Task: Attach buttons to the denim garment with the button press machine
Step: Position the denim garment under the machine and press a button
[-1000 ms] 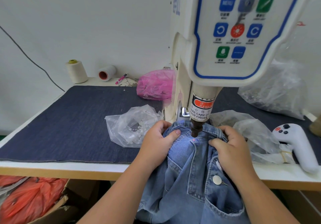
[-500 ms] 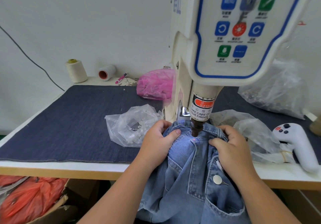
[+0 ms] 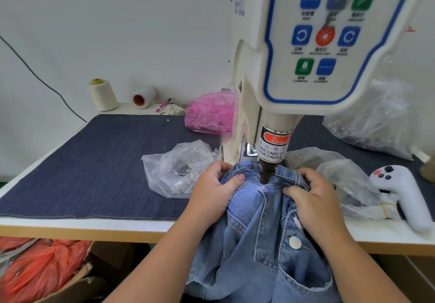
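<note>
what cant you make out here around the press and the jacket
- Lower die: head view, hidden under the denim jacket.
- Fingertips of left hand and right hand: tucked into folds.
- Press machine top: cut off by the frame edge.
- Panel captions: blurred.

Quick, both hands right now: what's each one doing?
Left hand: fingers curled, gripping the denim jacket left of the press head.
Right hand: gripping the jacket's collar edge.

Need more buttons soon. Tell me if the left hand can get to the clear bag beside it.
Probably yes: the clear bag lies open just beside the left hand with nothing between, but that hand grips the denim garment and must let go first.
</note>
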Tool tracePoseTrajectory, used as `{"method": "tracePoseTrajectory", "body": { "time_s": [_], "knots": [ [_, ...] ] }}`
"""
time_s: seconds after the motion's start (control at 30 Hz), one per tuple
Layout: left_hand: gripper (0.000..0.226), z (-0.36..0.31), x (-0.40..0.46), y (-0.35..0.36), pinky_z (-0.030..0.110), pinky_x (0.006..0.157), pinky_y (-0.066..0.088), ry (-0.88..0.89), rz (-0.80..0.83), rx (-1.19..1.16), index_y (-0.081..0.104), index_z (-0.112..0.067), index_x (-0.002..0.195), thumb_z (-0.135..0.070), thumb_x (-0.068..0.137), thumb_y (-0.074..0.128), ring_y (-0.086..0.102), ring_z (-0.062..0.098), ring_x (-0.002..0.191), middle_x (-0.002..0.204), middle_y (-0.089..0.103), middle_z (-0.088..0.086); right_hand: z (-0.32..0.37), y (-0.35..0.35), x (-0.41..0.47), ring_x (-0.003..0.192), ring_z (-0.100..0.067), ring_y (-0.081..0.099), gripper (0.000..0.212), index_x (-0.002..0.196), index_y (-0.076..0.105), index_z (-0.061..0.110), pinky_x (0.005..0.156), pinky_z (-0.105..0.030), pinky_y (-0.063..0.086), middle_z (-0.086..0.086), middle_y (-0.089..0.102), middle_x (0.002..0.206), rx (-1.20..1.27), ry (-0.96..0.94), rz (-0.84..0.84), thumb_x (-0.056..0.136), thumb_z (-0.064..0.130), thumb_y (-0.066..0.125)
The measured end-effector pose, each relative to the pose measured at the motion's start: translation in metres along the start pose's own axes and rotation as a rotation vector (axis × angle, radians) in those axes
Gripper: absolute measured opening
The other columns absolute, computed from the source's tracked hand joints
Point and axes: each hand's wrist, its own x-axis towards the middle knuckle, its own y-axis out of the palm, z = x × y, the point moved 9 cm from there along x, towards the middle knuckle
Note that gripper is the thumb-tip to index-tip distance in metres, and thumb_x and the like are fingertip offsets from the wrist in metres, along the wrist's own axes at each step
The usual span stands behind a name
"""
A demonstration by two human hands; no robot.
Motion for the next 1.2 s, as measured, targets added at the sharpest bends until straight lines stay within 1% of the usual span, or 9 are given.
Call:
{"method": "tracePoseTrajectory", "body": {
  "time_s": [0.23, 0.5, 0.67, 0.73, 0.83, 0.93, 1.03, 1.1, 1.2],
  "knots": [
    [0.011, -0.0003, -0.0002, -0.0001, 0.013, 0.071, 0.052, -0.001, -0.003, -0.002, 0.063, -0.027, 0.094, -0.027, 0.088, 0.072, 0.068, 0.000, 0.083, 0.090, 0.073, -0.015, 0.0008, -0.0011, -0.0005, 0.066, 0.002, 0.060, 0.030, 0.074, 0.064, 0.030, 0.058, -0.027, 0.039, 0.017, 0.067, 0.073, 0.016, -0.002, -0.009, 0.077, 0.000, 0.066],
    [0.011, 0.0008, -0.0006, -0.0002, 0.014, 0.073, 0.052, -0.007, -0.002, 0.002, 0.064, -0.027, 0.095, -0.028, 0.088, 0.073, 0.068, 0.001, 0.084, 0.091, 0.073, -0.014, 0.0008, -0.0003, -0.0001, 0.064, 0.002, 0.060, 0.028, 0.075, 0.064, 0.027, 0.057, -0.028, 0.038, 0.017, 0.067, 0.071, 0.018, 0.013, -0.001, 0.078, -0.001, 0.065],
    [0.012, 0.0007, -0.0003, -0.0005, 0.013, 0.072, 0.052, -0.011, -0.001, 0.005, 0.063, -0.028, 0.095, -0.028, 0.088, 0.073, 0.069, 0.000, 0.084, 0.092, 0.073, -0.015, 0.0026, -0.0007, -0.0015, 0.062, 0.000, 0.060, 0.033, 0.075, 0.065, 0.032, 0.057, -0.028, 0.040, 0.014, 0.067, 0.070, 0.033, 0.019, 0.003, 0.077, -0.001, 0.064],
    [0.012, 0.0005, -0.0004, -0.0004, 0.014, 0.074, 0.052, -0.012, -0.002, 0.012, 0.064, -0.028, 0.095, -0.028, 0.088, 0.073, 0.069, 0.001, 0.084, 0.092, 0.074, -0.014, 0.0029, -0.0008, -0.0014, 0.062, -0.001, 0.060, 0.032, 0.074, 0.065, 0.030, 0.056, -0.028, 0.039, 0.013, 0.067, 0.071, 0.035, 0.018, 0.003, 0.076, -0.002, 0.064],
    [0.012, 0.0015, -0.0004, -0.0001, 0.021, 0.079, 0.054, -0.022, 0.001, 0.009, 0.064, -0.027, 0.096, -0.028, 0.088, 0.073, 0.069, 0.002, 0.086, 0.093, 0.074, -0.013, 0.0025, -0.0013, -0.0008, 0.061, 0.002, 0.059, 0.030, 0.072, 0.065, 0.027, 0.054, -0.023, 0.040, 0.015, 0.067, 0.070, 0.037, 0.025, -0.008, 0.075, -0.003, 0.065],
    [0.012, 0.0022, -0.0001, 0.0000, 0.027, 0.083, 0.055, -0.029, 0.001, 0.007, 0.064, -0.027, 0.096, -0.028, 0.088, 0.073, 0.069, 0.004, 0.087, 0.094, 0.074, -0.012, 0.0027, -0.0021, -0.0001, 0.061, 0.004, 0.059, 0.032, 0.071, 0.065, 0.027, 0.050, -0.011, 0.040, 0.018, 0.067, 0.069, 0.039, 0.030, -0.023, 0.073, -0.005, 0.066],
    [0.012, 0.0029, 0.0005, -0.0001, 0.027, 0.083, 0.055, -0.029, 0.001, 0.016, 0.064, -0.028, 0.095, -0.029, 0.087, 0.073, 0.069, 0.004, 0.087, 0.093, 0.074, -0.012, 0.0033, -0.0017, -0.0007, 0.063, 0.001, 0.060, 0.039, 0.076, 0.066, 0.035, 0.056, -0.025, 0.041, 0.016, 0.067, 0.071, 0.040, 0.033, -0.023, 0.073, -0.004, 0.065],
    [0.012, 0.0031, 0.0008, -0.0001, 0.025, 0.082, 0.054, -0.028, 0.005, 0.017, 0.064, -0.028, 0.095, -0.028, 0.087, 0.073, 0.069, 0.004, 0.087, 0.093, 0.074, -0.013, 0.0045, -0.0015, -0.0016, 0.062, 0.001, 0.060, 0.043, 0.077, 0.066, 0.038, 0.057, -0.027, 0.039, 0.016, 0.067, 0.071, 0.046, 0.028, -0.019, 0.074, -0.004, 0.065],
    [0.011, 0.0027, 0.0011, 0.0003, 0.023, 0.079, 0.053, -0.030, 0.008, 0.003, 0.064, -0.027, 0.094, -0.027, 0.087, 0.073, 0.069, 0.004, 0.086, 0.092, 0.074, -0.013, 0.0045, -0.0021, -0.0017, 0.062, 0.000, 0.060, 0.042, 0.076, 0.066, 0.037, 0.057, -0.027, 0.040, 0.014, 0.067, 0.071, 0.052, 0.033, -0.020, 0.075, -0.005, 0.064]
  ]
}}
